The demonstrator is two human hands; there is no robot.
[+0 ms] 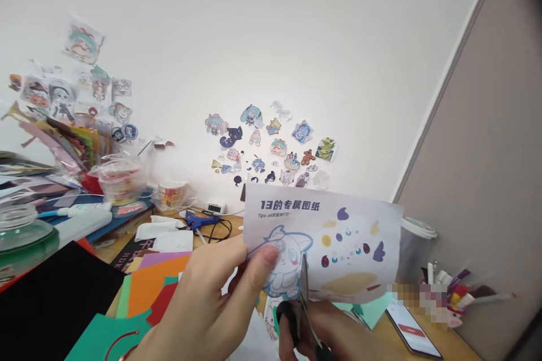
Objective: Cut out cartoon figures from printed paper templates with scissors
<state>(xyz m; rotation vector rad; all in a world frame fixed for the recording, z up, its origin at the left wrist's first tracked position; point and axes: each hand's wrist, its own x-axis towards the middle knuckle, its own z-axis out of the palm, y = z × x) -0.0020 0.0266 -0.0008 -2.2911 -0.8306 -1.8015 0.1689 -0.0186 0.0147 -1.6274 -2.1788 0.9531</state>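
Observation:
My left hand (220, 290) pinches a printed paper sheet (359, 225) at its left side, the thumb lying over a cartoon figure (289, 271) with a blue outline. Beside the figure, small purple, yellow and blue shapes are printed under a line of bold lettering. My right hand (339, 330) grips black-handled scissors (305, 285), partly hidden by the fingers. One blade shows upright in front of the sheet, along the figure's right edge. Whether the blades are parted around the paper is hard to tell.
Coloured sheets (156, 282) and black paper (55, 299) lie at left. A blue glue gun (199, 220) with its cord lies behind. At right are a phone (412, 324), a pen holder (457, 304) and a lidded bin (417, 242). Cartoon cutouts (254, 115) cover the wall.

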